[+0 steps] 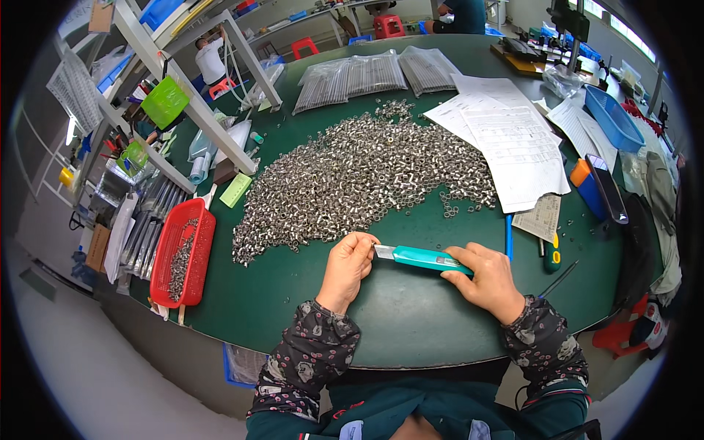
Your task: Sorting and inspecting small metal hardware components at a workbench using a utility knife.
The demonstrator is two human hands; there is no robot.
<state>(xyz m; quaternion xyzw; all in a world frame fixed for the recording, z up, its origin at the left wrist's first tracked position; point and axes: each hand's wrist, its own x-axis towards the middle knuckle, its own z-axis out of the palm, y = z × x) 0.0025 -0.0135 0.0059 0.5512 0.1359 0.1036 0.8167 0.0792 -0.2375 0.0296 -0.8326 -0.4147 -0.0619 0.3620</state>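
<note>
My right hand (486, 281) is wrapped round the teal handle of a utility knife (422, 257), its blade out and pointing left. The blade tip meets the fingertips of my left hand (347, 268), which are pinched together. Whatever those fingers hold is small and mostly hidden; I cannot make it out. Just beyond both hands spreads a wide heap of small shiny metal rings (359, 176) on the green tabletop (411, 323).
Left of the heap stands a red plastic basket (199, 273) with more metal pieces in it. Bagged metal rods (323, 84) lie at the back. To the right are paper sheets (513, 150), a phone (606, 189), a blue tray (614, 117) and a green-and-yellow handled tool (551, 257).
</note>
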